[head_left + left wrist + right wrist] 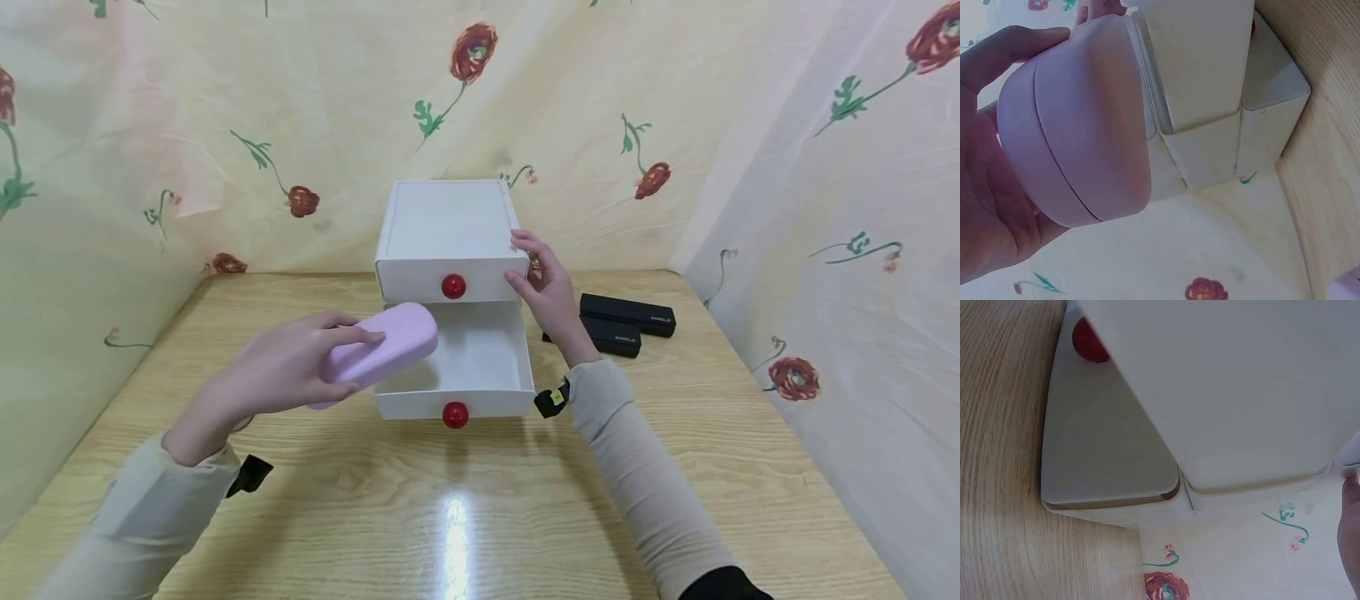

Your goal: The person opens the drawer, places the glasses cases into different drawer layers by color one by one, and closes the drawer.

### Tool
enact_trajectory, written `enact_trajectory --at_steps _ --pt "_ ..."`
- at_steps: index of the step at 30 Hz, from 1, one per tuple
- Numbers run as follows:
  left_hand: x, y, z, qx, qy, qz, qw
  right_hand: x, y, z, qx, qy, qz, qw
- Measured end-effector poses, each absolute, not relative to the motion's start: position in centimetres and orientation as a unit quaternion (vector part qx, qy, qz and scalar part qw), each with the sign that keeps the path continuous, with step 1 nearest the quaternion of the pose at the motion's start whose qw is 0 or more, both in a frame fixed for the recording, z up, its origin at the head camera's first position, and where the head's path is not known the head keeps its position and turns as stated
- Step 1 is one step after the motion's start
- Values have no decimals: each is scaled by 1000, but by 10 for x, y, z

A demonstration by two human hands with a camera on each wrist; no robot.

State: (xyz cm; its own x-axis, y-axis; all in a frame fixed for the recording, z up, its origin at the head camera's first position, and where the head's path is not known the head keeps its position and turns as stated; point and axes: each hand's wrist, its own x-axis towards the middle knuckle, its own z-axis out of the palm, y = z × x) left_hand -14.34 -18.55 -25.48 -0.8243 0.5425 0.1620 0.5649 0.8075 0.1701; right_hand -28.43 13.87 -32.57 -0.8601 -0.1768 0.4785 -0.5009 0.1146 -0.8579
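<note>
My left hand [281,362] grips a rounded lilac hard case [397,337], thumb on one side and fingers on the other. A seam runs round the case [1091,119] in the left wrist view. The case is held over the left front of a pulled-out white drawer [480,350] with a red knob [455,414]. My right hand [551,292] touches the upper right front corner of the white drawer cabinet [450,221], its thumb at the front edge. In the right wrist view, a lower drawer front [1104,437] stands closed beneath the extended drawer.
Two black oblong boxes [630,312] lie right of the cabinet, near my right wrist. Floral cloth [337,108] hangs behind and along both sides of the wooden table [360,500]. Another lilac thing [1346,286] peeks in at the left wrist view's lower corner.
</note>
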Motion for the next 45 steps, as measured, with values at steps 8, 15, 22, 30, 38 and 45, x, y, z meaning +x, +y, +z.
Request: enact_trajectory --at_steps 8,15,22,30,38,45 --pt "-155 -172 -257 -306 -944 -122 35 -283 137 -324 227 -738 623 126" --pt "-163 -160 -259 -309 -942 -131 29 -283 136 -324 225 -740 621 124" --pt "-174 -145 -262 -311 -940 -140 21 -284 137 -323 222 -737 627 120" --pt "-183 -132 -265 -319 -935 -153 20 -282 137 -323 230 -737 621 130" --pt "-188 -124 -266 -326 -934 -143 19 -283 138 -324 235 -736 620 135" --pt "-191 -116 -269 -338 -930 -144 24 -284 139 -326 235 -732 626 133"
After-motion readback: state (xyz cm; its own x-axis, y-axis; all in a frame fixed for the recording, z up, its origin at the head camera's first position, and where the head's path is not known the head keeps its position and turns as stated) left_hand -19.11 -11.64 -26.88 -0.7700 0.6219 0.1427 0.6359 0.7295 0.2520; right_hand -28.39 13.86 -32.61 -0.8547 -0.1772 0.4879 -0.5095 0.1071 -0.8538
